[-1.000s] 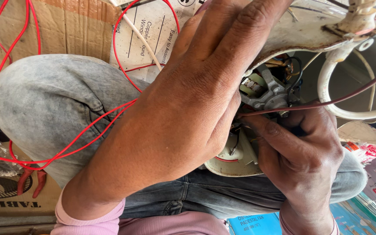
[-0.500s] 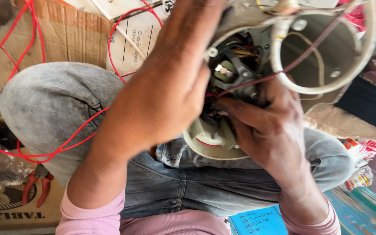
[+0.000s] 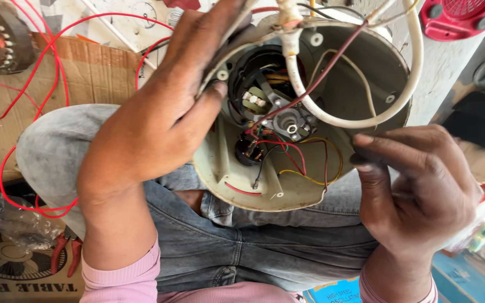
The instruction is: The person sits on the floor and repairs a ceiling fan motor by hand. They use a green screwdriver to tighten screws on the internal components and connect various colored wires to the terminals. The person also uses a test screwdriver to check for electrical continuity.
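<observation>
A round cream appliance housing (image 3: pixel 228 185) is held open side up over my lap. Inside it are a small motor (image 3: pixel 287 120), a black switch (image 3: pixel 248 151), red, yellow and black wires, and a thick white cord (image 3: pixel 338 118) looping across. My left hand (image 3: pixel 158 118) grips the housing's left rim, thumb pressed on the edge. My right hand (image 3: pixel 416 191) touches the right rim with its fingertips, fingers curled.
Red wire (image 3: pixel 23 106) loops over flattened cardboard (image 3: pixel 96 78) on the left. Red-handled pliers (image 3: pixel 65 252) lie at lower left beside a plastic bag. A red plastic part (image 3: pixel 461 17) sits at top right. Coloured boxes (image 3: pixel 478 252) lie at lower right.
The housing has turned and dropped, so its open inside faces the camera. My right hand came out of the wiring and moved to the right rim. My left hand shifted to the left rim.
</observation>
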